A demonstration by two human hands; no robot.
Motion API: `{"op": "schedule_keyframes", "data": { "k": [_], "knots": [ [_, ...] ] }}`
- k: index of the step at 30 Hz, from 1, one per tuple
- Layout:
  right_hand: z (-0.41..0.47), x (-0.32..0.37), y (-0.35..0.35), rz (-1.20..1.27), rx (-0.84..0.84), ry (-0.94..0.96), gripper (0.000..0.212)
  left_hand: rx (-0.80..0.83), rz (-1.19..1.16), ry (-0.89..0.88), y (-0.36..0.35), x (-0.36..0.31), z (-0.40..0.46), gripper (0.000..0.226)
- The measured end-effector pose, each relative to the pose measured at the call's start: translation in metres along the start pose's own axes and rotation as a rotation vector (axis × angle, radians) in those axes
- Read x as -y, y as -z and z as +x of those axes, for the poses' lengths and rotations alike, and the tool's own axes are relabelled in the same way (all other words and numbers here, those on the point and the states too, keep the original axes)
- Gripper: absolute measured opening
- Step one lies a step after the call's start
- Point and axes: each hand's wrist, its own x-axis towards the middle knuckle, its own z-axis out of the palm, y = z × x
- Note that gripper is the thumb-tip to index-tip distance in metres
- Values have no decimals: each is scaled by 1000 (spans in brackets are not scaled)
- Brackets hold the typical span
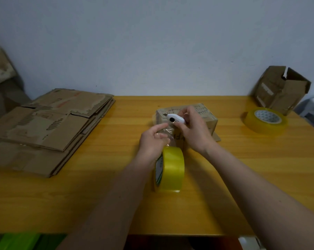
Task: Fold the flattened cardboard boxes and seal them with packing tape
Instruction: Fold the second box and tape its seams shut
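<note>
currently at centre frame, sealing step: left hand (153, 139) pinches the clear tape strip (168, 131) stretched from the standing roll (170, 170) to the small box (188, 120); right hand (192, 130) grips a white cutter (176, 119). next move, judged: sever the strip cleanly.

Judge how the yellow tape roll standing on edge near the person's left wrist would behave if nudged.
The yellow tape roll stands on its round rim on the smooth wooden table, so it would probably roll or topple flat. A clear tape strip runs from it toward the small cardboard box, likely tethering it. It looks thickly wound, so probably fairly heavy.
</note>
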Motion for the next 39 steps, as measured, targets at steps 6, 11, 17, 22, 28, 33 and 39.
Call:
{"op": "schedule_keyframes", "data": {
  "k": [6, 11, 17, 22, 28, 33, 39],
  "knots": [
    [-14, -2, 26, -86, -27, 107, 22, 26, -10, 19, 4, -1, 1, 56],
    [-24, -1, 25, -252, 68, 150, 18, 31, -18, 30, 1, -1, 1, 61],
    [-26, 5, 18, -298, 100, 208, 22, 59, -83, 48, 0, -2, -2, 65],
    [-26, 8, 17, -337, 127, 276, 24, 52, -99, 43, -1, -1, -1, 66],
    [-23, 0, 33, -494, 148, 208, 22, 42, -107, 68, 1, 2, 1, 66],
    [-30, -32, 46, -534, 341, -163, 16, 60, -94, 75, 3, 3, 3, 65],
    [-31, -42, 38, -726, 311, -72, 8, 62, -53, 71, 3, 4, 5, 64]
  ]
}}
